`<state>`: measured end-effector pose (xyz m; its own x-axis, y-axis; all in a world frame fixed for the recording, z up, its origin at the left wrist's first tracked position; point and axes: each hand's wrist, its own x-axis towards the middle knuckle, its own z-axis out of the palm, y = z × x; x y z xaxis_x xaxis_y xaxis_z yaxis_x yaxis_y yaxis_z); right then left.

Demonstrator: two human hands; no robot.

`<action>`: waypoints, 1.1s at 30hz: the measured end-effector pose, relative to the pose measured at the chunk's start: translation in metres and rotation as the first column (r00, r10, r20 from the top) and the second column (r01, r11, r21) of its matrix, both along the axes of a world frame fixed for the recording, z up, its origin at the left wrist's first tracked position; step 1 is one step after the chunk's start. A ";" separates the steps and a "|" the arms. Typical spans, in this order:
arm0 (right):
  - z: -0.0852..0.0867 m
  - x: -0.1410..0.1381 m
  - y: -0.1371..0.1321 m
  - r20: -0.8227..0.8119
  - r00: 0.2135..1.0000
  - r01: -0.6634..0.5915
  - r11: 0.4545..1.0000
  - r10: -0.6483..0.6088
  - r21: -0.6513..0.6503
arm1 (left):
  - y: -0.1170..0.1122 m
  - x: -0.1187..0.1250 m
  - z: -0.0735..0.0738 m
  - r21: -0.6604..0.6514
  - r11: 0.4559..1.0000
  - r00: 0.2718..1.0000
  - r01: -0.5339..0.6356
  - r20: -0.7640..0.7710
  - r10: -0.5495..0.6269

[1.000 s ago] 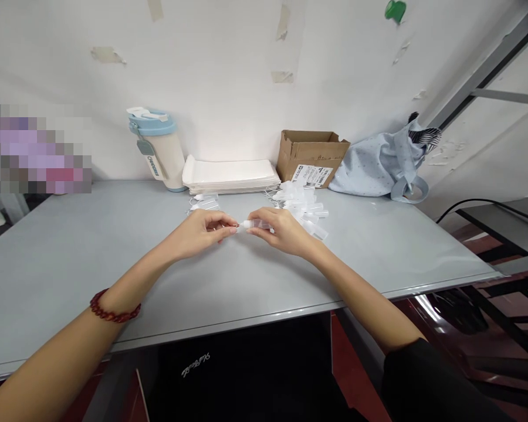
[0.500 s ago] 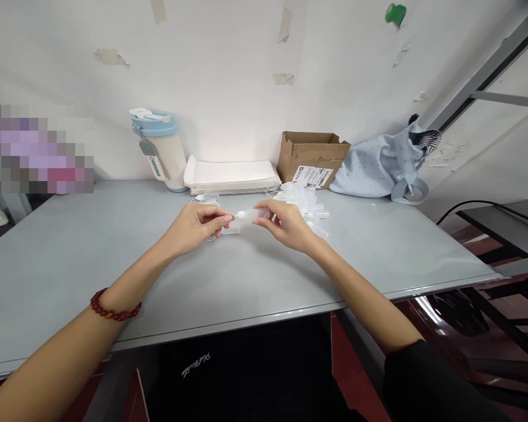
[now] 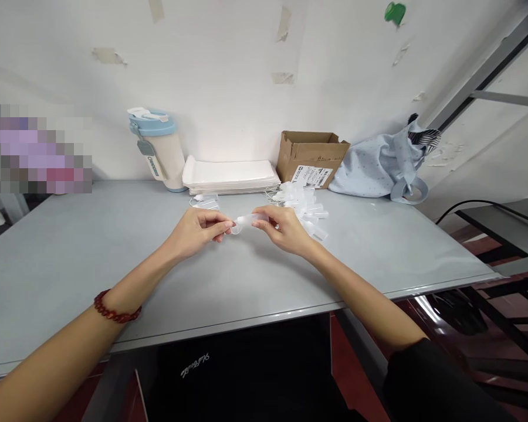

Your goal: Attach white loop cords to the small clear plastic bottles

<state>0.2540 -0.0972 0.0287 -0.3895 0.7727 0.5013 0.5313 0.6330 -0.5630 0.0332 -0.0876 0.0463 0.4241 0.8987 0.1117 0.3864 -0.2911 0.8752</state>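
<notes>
I have my left hand (image 3: 198,231) and right hand (image 3: 284,227) pinching opposite ends of a small clear plastic bottle (image 3: 246,221), held just above the middle of the grey table (image 3: 114,246). A heap of similar clear bottles (image 3: 303,205) lies just behind my right hand, toward the table's back edge.

Bright, even indoor light, soft shadows, wide-angle bending at edges, a pixelated patch at left.
</notes>
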 end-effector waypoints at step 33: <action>0.004 0.006 0.001 0.094 0.995 0.003 0.999 -0.008 0.053 | 0.011 -0.003 -0.005 -0.203 0.979 0.983 0.016 0.182 0.022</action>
